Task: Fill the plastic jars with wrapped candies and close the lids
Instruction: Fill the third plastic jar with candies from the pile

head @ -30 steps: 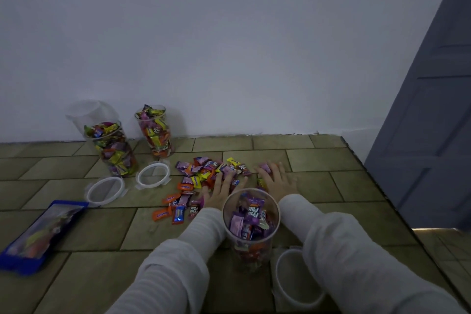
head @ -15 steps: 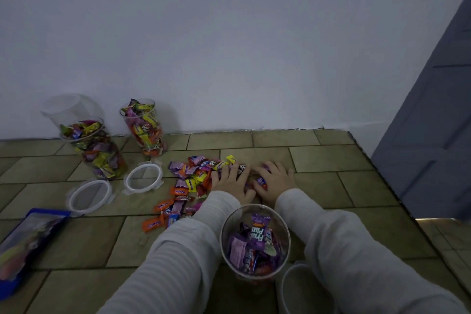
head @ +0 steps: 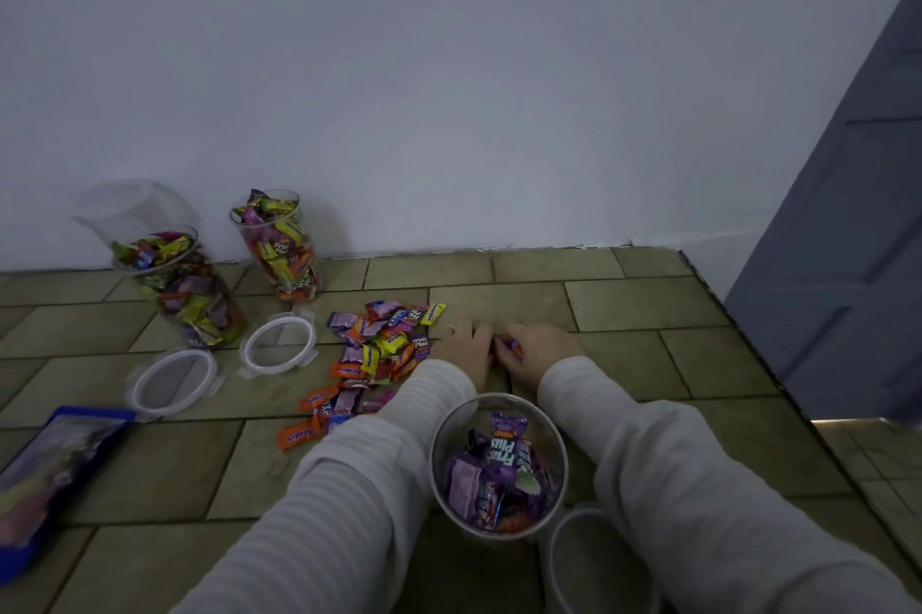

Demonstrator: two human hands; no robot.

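Both your hands lie close together on the floor past the open jar (head: 499, 464): the right hand (head: 536, 349) curls round a few candies (head: 514, 348), while your left hand (head: 466, 346) hides its fingertips, so its grip is unclear. Loose candies (head: 384, 344) lie left of your left hand, and a lid (head: 588, 558) by the jar is half covered by your sleeve.

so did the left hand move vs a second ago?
Yes. The left hand slid right, away from the loose candy pile, and now sits beside the right hand on the tile.
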